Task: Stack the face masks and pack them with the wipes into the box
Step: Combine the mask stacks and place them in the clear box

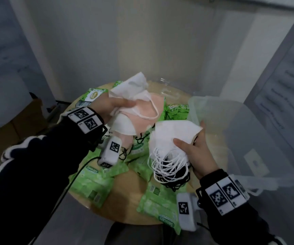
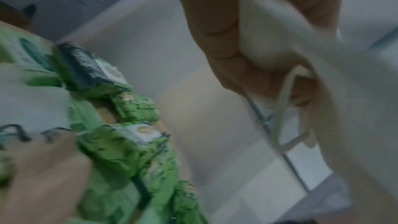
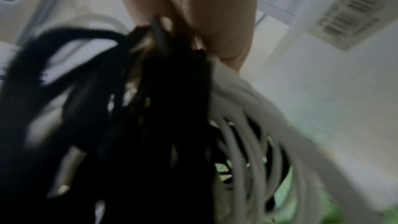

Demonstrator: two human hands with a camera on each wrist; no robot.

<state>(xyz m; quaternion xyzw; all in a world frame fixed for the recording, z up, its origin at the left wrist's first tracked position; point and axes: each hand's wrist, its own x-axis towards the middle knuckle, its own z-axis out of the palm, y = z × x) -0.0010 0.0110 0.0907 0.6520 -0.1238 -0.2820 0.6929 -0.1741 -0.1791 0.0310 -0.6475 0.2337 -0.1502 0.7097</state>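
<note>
My left hand [image 1: 115,106] grips a loose bunch of white and pink face masks [image 1: 133,101] above the table's middle; in the left wrist view its fingers [image 2: 217,43] curl round white mask fabric [image 2: 344,108]. My right hand [image 1: 195,145] holds a thick stack of face masks [image 1: 172,137], white on top, with white and black ear loops [image 1: 171,168] hanging down; the right wrist view shows those loops [image 3: 150,117] close up. Green wipes packs [image 1: 160,204] lie scattered over the round wooden table [image 1: 125,197]. The clear plastic box [image 1: 239,138] stands at the right, just beside my right hand.
More wipes packs [image 1: 94,96] lie at the table's far left, and a clear lid [image 1: 169,92] lies at the back. A few masks with black loops [image 1: 142,137] rest under the left hand. White walls and papered panels close in around the table.
</note>
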